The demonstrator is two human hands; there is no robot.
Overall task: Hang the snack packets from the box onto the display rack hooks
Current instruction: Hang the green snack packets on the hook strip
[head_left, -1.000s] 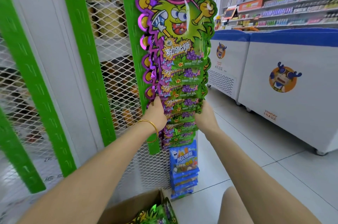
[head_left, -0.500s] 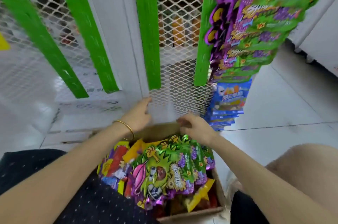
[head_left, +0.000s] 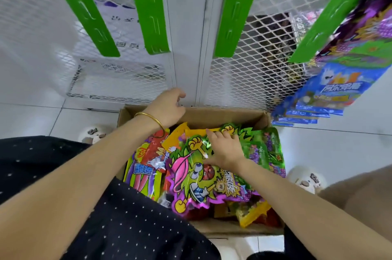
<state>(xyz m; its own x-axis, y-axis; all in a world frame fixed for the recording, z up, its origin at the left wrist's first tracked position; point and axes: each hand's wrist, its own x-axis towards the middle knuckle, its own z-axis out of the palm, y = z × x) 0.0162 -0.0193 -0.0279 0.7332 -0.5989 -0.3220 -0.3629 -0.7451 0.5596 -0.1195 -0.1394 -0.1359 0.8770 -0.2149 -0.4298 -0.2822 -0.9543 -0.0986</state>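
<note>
Box (head_left: 212,116): standing open on the floor, below the rack (head_left: 231,11).
Green packet (head_left: 203,177): lying on top inside.
Right hand (head_left: 224,149): resting flat, fingers spread, on it.
Left hand (head_left: 167,107): hovering half-curled, holding nothing.

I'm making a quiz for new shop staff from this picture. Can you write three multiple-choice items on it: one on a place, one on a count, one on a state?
1. Where does the right hand rest?
A. On the green cartoon packet in the box
B. On a green strip
C. On the floor tiles

2. How many green strips hang on the white mesh rack?
A. Two
B. Four
C. Six

3. What state is the cardboard box in?
A. Taped shut
B. Empty
C. Open, packed with packets

Answers: 1 A, the fingers lie flat on the green cartoon packet. 2 B, four green strips show against the mesh. 3 C, the top is open and coloured packets fill it, while the left hand is at its far rim.
</note>
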